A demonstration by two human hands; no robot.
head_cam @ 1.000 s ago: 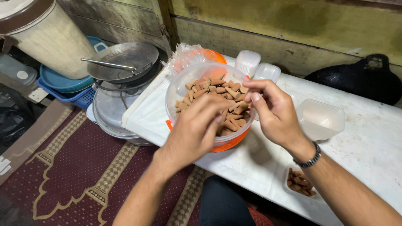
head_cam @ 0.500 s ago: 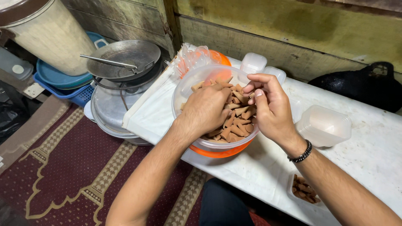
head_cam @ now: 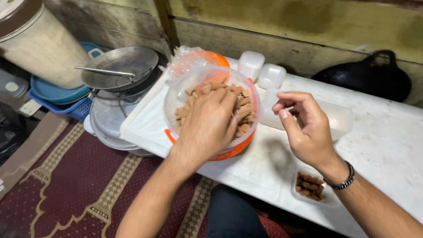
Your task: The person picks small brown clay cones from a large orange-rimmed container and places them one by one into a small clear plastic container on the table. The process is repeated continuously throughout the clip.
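A clear plastic bowl with an orange base stands on the white table, full of small brown biscuit pieces. My left hand reaches into it, palm down on the pieces, fingers curled among them. My right hand hovers to the right of the bowl, above the table, fingers bent with thumb and forefinger pinched together; whether it holds a piece I cannot tell. A small clear tub with a few brown pieces sits near the table's front edge, under my right wrist.
Empty white plastic tubs and lids stand behind the bowl; a larger clear tub lies beyond my right hand. A black bag rests against the wall. Left of the table are a metal pan, stacked basins and a large cream container.
My right hand has come out of the bowl and moved right, over the table. My left hand has stayed in the biscuit pieces. The view has shifted slightly left.
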